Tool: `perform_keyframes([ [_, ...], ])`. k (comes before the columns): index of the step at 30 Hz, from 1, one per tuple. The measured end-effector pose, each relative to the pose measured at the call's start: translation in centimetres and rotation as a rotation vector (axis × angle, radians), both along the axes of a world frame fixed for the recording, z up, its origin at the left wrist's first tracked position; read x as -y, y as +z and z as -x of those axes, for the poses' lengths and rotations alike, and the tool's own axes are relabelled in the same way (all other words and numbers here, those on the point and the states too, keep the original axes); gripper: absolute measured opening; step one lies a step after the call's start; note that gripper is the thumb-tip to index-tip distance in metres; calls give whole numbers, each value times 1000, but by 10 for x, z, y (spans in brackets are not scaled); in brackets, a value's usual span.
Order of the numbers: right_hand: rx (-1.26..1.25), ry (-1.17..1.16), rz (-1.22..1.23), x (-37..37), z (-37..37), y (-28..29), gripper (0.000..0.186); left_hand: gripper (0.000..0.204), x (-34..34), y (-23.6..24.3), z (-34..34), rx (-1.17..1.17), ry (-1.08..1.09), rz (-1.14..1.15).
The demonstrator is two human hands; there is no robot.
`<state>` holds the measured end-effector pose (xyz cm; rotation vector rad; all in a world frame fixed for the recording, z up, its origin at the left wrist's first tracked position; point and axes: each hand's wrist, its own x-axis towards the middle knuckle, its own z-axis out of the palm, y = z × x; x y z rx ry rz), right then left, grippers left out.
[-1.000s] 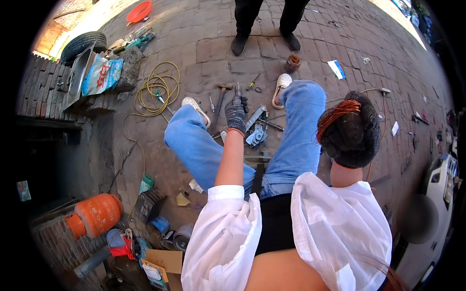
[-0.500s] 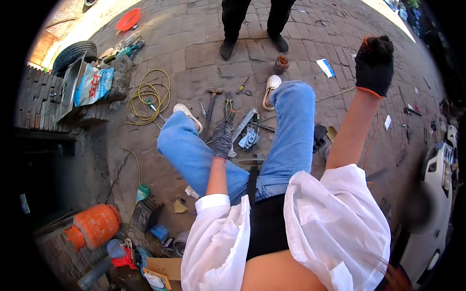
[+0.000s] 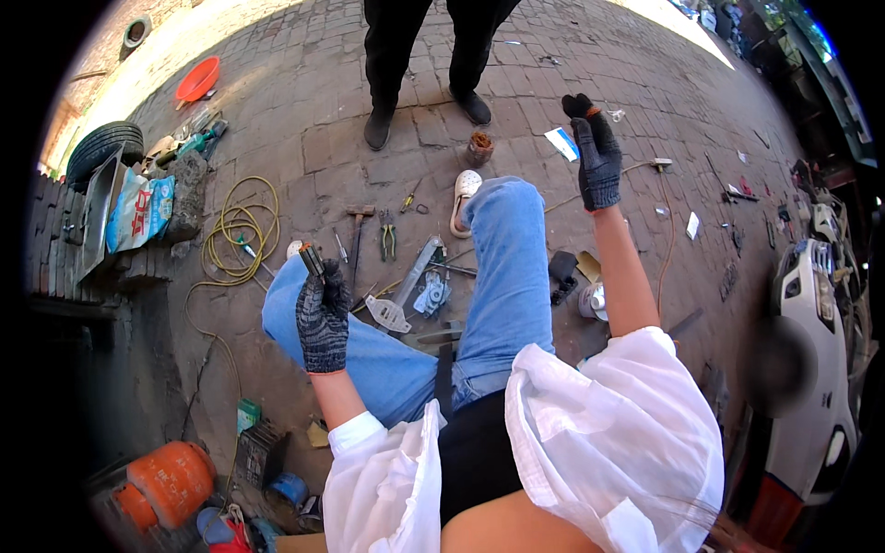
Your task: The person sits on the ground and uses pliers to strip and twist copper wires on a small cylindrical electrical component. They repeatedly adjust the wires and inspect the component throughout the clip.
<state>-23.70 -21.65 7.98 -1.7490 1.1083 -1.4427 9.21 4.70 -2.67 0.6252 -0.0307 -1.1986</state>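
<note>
My left hand [image 3: 323, 323], in a grey knit glove, is closed around a short metal piece [image 3: 312, 260] that sticks up past the fingers, above my left thigh. Its exact kind does not show. Out to the right, my gloved right hand [image 3: 597, 158] is raised, fingers closed together. A black bit with an orange edge [image 3: 580, 106] shows at its fingertips; I cannot make out what it is. Between my legs lie a hammer [image 3: 358, 221], pliers [image 3: 387, 240], a screwdriver [image 3: 410, 198] and a metal arm mechanism [image 3: 415, 272] on the paving.
A person in dark trousers [image 3: 392, 64] stands ahead, near a rusty can [image 3: 478, 149]. At left are a coiled yellow hose [image 3: 241, 235], a tire [image 3: 103, 152] and an orange gas cylinder [image 3: 172, 486]. A white car bumper [image 3: 802, 387] stands at right.
My left hand has risen from the tools on the ground, now with the metal piece in it. My right hand has turned, its glove's grey side showing. The view has shifted right.
</note>
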Motion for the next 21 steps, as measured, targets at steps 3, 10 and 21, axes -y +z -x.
perform_keyframes([
  [3,-625,96,300,-10,-1,-7,47,30,-4,15,-28,-66,-69,224],
  [10,-1052,481,368,-35,-9,-12,34,29,-5,68,-69,98,64,260],
  [21,1062,1106,-706,-109,-40,47,37,24,34,-3,-72,167,-15,-11],
])
